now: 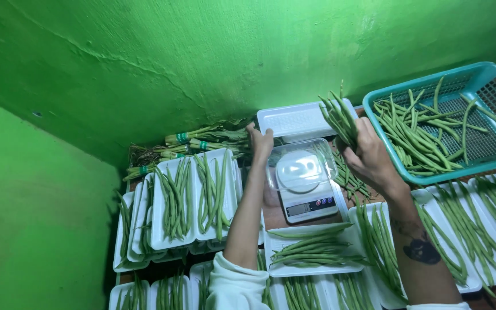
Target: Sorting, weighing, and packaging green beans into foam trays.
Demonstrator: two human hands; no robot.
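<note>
My right hand [369, 158] grips a bunch of green beans [338, 117], held upright above the table between the scale and the basket. My left hand [260, 142] reaches forward and touches the far left corner of a clear plastic tray [322, 165] that sits on a small white kitchen scale [307, 202]. Just behind the scale lies an empty white foam tray [297, 121].
A teal plastic basket [492, 77] with loose green beans stands at the right. White foam trays filled with beans [213, 192] are stacked at left, in front [311, 247] and at right [477, 224]. Banded bundles of leafy stalks [202, 140] lie against the green wall.
</note>
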